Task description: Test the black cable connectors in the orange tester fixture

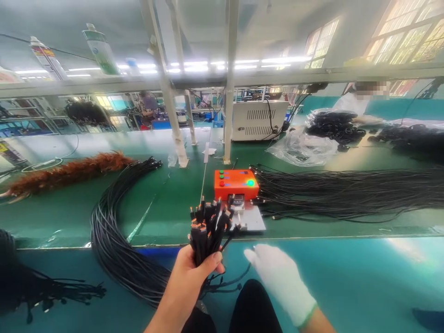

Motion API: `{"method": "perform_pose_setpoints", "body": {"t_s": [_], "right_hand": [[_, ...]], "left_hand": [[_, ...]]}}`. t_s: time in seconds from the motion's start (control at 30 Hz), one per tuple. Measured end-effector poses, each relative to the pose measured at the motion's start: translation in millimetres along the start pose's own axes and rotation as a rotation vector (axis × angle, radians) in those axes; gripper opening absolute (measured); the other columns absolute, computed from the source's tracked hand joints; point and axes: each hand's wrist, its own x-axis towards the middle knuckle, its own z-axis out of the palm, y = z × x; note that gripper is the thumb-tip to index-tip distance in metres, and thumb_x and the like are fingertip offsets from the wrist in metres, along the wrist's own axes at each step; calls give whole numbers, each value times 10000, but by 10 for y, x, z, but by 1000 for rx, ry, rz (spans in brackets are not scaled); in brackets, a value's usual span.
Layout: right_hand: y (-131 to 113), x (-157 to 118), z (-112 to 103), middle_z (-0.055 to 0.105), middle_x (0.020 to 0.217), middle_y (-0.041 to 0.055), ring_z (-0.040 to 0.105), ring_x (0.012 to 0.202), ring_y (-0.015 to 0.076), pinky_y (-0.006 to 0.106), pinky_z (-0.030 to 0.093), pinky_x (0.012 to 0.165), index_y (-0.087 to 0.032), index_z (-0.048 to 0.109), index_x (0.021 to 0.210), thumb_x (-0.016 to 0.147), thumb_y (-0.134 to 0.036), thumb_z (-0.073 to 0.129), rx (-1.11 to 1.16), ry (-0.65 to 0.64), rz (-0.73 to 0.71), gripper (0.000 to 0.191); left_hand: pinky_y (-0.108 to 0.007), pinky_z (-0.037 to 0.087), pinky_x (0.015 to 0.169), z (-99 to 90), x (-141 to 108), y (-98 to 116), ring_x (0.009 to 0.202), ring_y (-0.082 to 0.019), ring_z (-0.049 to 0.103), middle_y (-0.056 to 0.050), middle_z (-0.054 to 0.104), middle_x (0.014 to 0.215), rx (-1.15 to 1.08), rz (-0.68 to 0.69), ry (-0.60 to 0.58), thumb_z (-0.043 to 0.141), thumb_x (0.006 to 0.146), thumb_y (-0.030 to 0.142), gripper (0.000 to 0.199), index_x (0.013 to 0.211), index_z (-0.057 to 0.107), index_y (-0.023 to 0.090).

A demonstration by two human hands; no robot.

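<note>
My bare left hand (197,273) is closed around a bundle of black USB cables (208,231), with the metal plug ends pointing up and some showing orange inside. The cables hang below the fist and curve left onto the bench. My right hand (277,277), in a white glove, is low to the right of the bundle, fingers drawn together. A single black cable (239,278) arcs up to its fingertips and appears pinched there. Just behind the bundle stands an orange tester box (236,182) with a lit green light, and a metal fixture (243,217) in front.
Many black cables (347,192) lie across the green bench (169,217) on the right. More cables (34,277) hang at lower left. A reddish-brown bundle (69,173), a white metal case (259,121) and plastic bags (305,148) sit further back. Shelf posts (231,92) rise behind the box. A person (354,99) sits at far right.
</note>
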Motion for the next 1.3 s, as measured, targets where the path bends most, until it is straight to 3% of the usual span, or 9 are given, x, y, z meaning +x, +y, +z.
{"method": "perform_pose_setpoints", "body": {"t_s": [0.1, 0.2, 0.27, 0.4, 0.47, 0.57, 0.63, 1.0, 1.3], "right_hand": [[-157, -196, -141, 636, 617, 44, 584, 590, 225, 320, 414, 570, -230, 576, 721, 851, -469, 406, 89, 193, -66, 321], [-439, -368, -134, 697, 904, 49, 624, 839, 227, 297, 458, 736, -223, 631, 960, 815, -456, 497, 553, 196, -304, 306], [-567, -401, -36, 692, 961, 62, 610, 904, 226, 287, 450, 789, -195, 649, 911, 813, -408, 517, 787, 178, -358, 269], [-503, -265, 224, 640, 641, 17, 595, 666, 173, 298, 456, 723, -182, 588, 694, 851, -351, 467, 1097, 161, -139, 260], [-361, -147, 323, 529, 471, -42, 555, 509, 146, 317, 468, 691, -179, 562, 708, 841, -348, 474, 1199, 99, -57, 232], [-174, 17, 408, 453, 376, -80, 510, 373, 127, 337, 480, 647, -162, 551, 709, 805, -346, 487, 1225, -8, -25, 218], [-114, 92, 429, 467, 359, -71, 516, 345, 132, 346, 484, 626, -150, 553, 694, 782, -340, 489, 1216, -65, -16, 219], [-116, 222, 452, 518, 373, -53, 542, 353, 140, 379, 511, 644, -135, 568, 720, 777, -339, 508, 1308, -124, -42, 220], [-137, 239, 446, 497, 352, -65, 517, 328, 137, 381, 502, 645, -139, 558, 712, 741, -369, 545, 1354, -137, -14, 232]], "left_hand": [[-288, 435, 690, -4, 10, -51, 656, -178, 592, -6, 653, 578, -33, -13, -37, 688, 724, 265, 103, 725, 684, 162], [-275, 439, 644, 25, 12, -105, 606, -157, 569, 6, 645, 581, -40, -16, -60, 694, 719, 257, 104, 741, 685, 156], [-269, 443, 639, 41, 10, -133, 624, -159, 571, 2, 664, 626, -53, -17, -29, 720, 687, 257, 118, 742, 704, 154], [-276, 442, 790, 21, 0, -129, 826, -202, 610, -38, 726, 795, -114, 23, 134, 741, 674, 305, 171, 763, 745, 159], [-260, 452, 734, 3, -13, -91, 736, -172, 613, -34, 711, 734, -143, 32, 114, 728, 697, 317, 171, 756, 739, 157], [-216, 395, 526, 12, -47, -25, 490, -89, 496, 9, 619, 561, -187, 30, 54, 724, 702, 318, 183, 779, 719, 152], [-203, 347, 482, 37, -70, 2, 459, -71, 445, 17, 586, 526, -189, 36, 71, 724, 697, 317, 189, 778, 714, 146], [-234, 359, 527, 55, -80, -14, 492, -89, 441, 15, 575, 544, -144, 38, 71, 702, 712, 323, 175, 758, 700, 154], [-282, 411, 625, 1, -61, -2, 566, -148, 522, -24, 651, 624, -110, 34, 71, 705, 710, 307, 166, 756, 716, 148]]}}
